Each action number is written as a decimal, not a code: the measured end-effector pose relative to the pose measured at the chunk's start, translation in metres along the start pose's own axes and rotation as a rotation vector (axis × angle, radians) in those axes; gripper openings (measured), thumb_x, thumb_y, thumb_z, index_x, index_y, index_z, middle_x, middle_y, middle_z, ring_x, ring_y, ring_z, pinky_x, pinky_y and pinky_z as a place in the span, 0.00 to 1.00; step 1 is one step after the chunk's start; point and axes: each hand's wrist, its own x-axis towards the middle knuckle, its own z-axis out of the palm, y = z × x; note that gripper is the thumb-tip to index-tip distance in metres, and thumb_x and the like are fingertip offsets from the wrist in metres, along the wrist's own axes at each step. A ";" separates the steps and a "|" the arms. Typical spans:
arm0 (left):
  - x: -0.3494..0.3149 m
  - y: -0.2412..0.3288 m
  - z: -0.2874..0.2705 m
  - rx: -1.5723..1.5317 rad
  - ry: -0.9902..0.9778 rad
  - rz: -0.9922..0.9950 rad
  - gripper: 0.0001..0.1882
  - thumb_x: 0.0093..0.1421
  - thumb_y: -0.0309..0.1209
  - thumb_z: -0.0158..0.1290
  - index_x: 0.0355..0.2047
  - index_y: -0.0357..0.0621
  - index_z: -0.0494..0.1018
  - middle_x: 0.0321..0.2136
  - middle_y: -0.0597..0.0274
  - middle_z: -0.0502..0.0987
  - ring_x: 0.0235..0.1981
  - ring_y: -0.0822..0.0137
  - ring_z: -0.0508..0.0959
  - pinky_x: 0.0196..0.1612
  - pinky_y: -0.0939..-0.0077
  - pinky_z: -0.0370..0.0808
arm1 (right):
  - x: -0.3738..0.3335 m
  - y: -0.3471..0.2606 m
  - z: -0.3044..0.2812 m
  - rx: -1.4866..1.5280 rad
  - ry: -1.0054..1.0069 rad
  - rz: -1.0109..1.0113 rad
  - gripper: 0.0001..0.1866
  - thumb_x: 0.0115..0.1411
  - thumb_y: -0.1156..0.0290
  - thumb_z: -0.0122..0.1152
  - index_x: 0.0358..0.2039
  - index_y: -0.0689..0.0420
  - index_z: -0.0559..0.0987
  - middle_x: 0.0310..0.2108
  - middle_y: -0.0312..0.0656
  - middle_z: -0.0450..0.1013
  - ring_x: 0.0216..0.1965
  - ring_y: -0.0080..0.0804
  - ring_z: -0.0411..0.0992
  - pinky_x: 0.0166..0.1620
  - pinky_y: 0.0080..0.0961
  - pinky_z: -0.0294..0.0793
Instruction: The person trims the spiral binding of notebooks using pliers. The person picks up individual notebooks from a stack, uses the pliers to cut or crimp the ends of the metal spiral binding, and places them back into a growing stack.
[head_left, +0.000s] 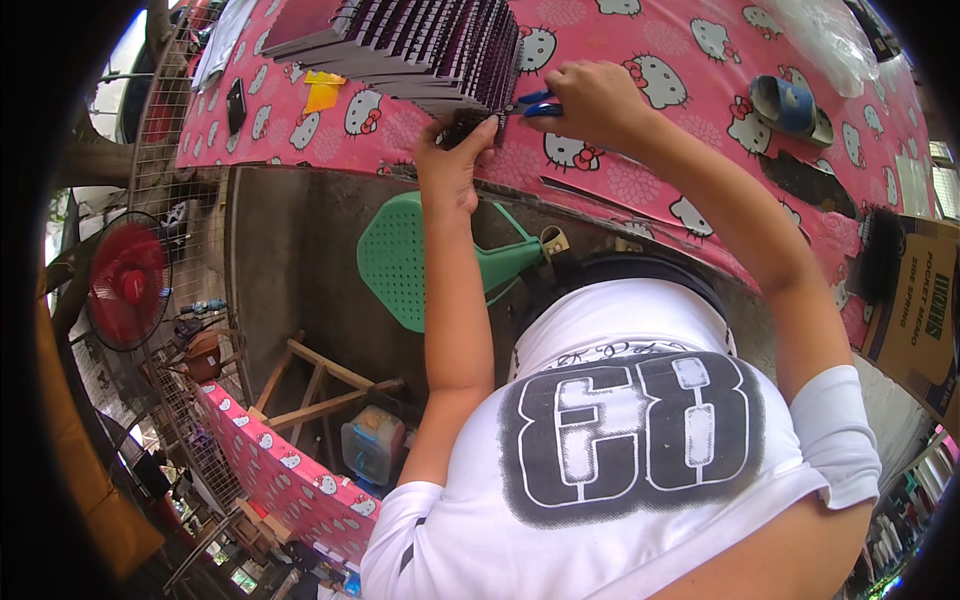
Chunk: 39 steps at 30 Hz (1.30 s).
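A long row of spiral-bound notebooks [420, 50] with dark purple covers and black coils stands on the pink patterned tablecloth [600, 60]. At the row's near end, my left hand [450, 165] is closed on a notebook, thumb and fingers pinching its corner by the coil. My right hand [600, 100] grips blue-handled pliers [543, 108], whose tip points left at the coil end beside my left thumb. The small jaws are too fine to make out, so whether they touch the wire I cannot tell.
A dark phone [236, 107] and a yellow-orange piece [322, 90] lie left of the notebooks. Rightward are a blue cylindrical object [785, 105] and clear plastic [820, 40]. A green plastic stool [395, 260] is below the table edge. A cardboard box [915, 310] stands far right, a red fan [130, 285] far left.
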 end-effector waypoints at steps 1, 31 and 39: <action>0.002 -0.004 -0.003 -0.018 -0.014 -0.001 0.29 0.45 0.21 0.67 0.46 0.35 0.64 0.33 0.56 0.77 0.27 0.69 0.79 0.26 0.80 0.76 | 0.002 -0.006 -0.014 0.048 -0.260 0.121 0.31 0.49 0.38 0.59 0.29 0.59 0.79 0.27 0.44 0.75 0.32 0.40 0.75 0.37 0.37 0.72; -0.001 -0.002 0.004 0.022 -0.015 0.003 0.26 0.46 0.21 0.66 0.43 0.33 0.65 0.30 0.56 0.77 0.25 0.68 0.78 0.24 0.79 0.77 | 0.002 0.004 0.001 -0.015 -0.088 -0.006 0.29 0.49 0.41 0.62 0.25 0.60 0.78 0.24 0.44 0.75 0.26 0.43 0.76 0.31 0.39 0.74; 0.003 -0.007 -0.001 -0.045 -0.015 0.031 0.28 0.46 0.21 0.66 0.43 0.29 0.63 0.29 0.51 0.77 0.23 0.68 0.79 0.22 0.80 0.78 | 0.007 -0.008 -0.020 0.008 -0.327 0.124 0.28 0.49 0.39 0.60 0.18 0.56 0.80 0.17 0.43 0.74 0.22 0.40 0.76 0.27 0.34 0.76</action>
